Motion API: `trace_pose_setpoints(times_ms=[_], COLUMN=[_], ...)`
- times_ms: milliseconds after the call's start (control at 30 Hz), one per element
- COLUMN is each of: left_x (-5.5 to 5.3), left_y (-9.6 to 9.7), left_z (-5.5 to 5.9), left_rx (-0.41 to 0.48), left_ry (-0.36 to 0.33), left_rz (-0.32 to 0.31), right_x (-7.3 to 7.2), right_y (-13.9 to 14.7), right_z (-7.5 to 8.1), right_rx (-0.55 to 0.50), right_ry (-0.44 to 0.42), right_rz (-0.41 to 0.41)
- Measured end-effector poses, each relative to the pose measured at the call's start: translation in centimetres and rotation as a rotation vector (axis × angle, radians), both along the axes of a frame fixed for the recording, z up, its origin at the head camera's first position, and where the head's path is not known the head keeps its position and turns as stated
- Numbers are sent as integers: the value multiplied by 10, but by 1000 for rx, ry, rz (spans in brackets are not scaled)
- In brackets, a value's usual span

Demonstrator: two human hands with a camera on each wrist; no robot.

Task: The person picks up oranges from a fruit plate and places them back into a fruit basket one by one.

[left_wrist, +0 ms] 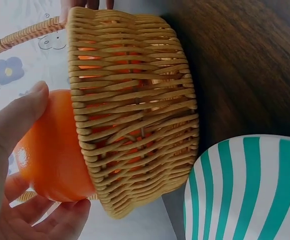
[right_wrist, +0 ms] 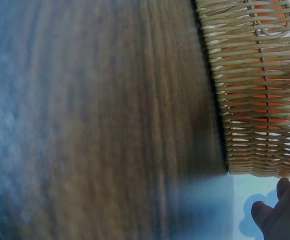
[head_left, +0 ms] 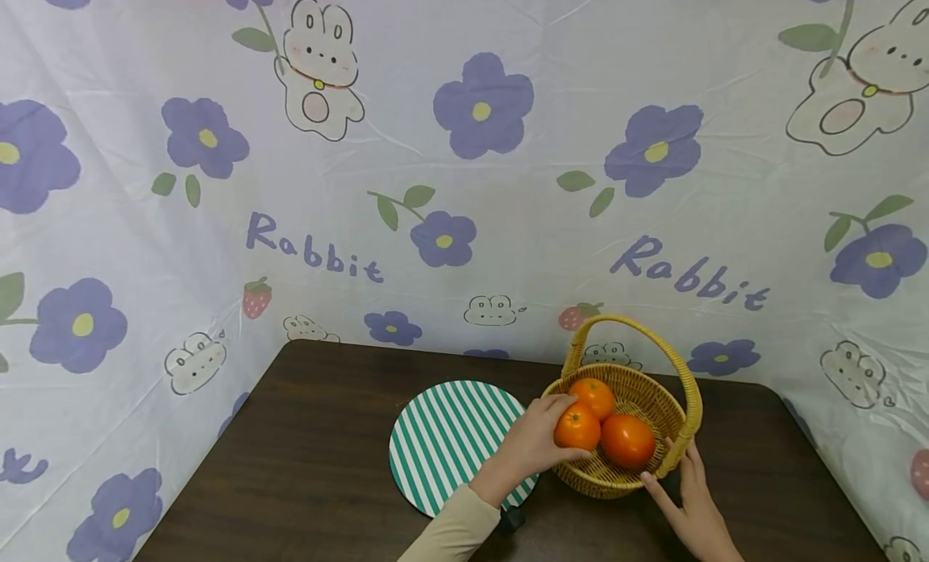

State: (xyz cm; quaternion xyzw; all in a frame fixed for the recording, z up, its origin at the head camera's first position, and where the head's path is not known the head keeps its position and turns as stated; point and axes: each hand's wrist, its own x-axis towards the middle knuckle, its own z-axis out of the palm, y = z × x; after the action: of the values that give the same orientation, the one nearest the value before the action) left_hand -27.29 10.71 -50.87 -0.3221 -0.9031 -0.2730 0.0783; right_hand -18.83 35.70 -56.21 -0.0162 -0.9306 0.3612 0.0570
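A yellow wicker basket (head_left: 602, 485) with a tall arched handle stands on the table. My left hand (head_left: 528, 443) grips an orange (head_left: 576, 427) at the basket's left rim, thumb on one side and fingers on the other. In the left wrist view that orange (left_wrist: 60, 150) looks smooth and glossy, partly above the rim. Inside the basket lie another orange (head_left: 593, 397) and a redder round fruit (head_left: 628, 443). My right hand (head_left: 693, 501) touches the basket's right side, fingers mostly straight and thumb by the rim; the right wrist view catches just part of that hand (right_wrist: 284, 210).
A round green-and-white striped plate (head_left: 450, 441) lies left of the basket, partly under my left forearm. The dark wooden table (head_left: 290, 457) carries both. Behind it and at the sides hangs a white cloth (head_left: 406, 167) printed with flowers and rabbits.
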Motion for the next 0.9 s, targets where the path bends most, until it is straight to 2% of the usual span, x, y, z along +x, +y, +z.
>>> trace_pose_setpoints(times_ms=[233, 500, 900], left_x=[-1, -4, -4], left_y=[3, 6, 11], left_z=[-2, -7, -12], left_rx=[-24, -73, -128], left_ry=[-19, 10, 16], left_rz=[0, 1, 9], right_x=[0, 0, 0], right_y=[0, 1, 1], right_z=[-1, -1, -2], right_rx=[-5, -11, -8], right_ry=[-15, -3, 21], right_rz=[-1, 5, 11])
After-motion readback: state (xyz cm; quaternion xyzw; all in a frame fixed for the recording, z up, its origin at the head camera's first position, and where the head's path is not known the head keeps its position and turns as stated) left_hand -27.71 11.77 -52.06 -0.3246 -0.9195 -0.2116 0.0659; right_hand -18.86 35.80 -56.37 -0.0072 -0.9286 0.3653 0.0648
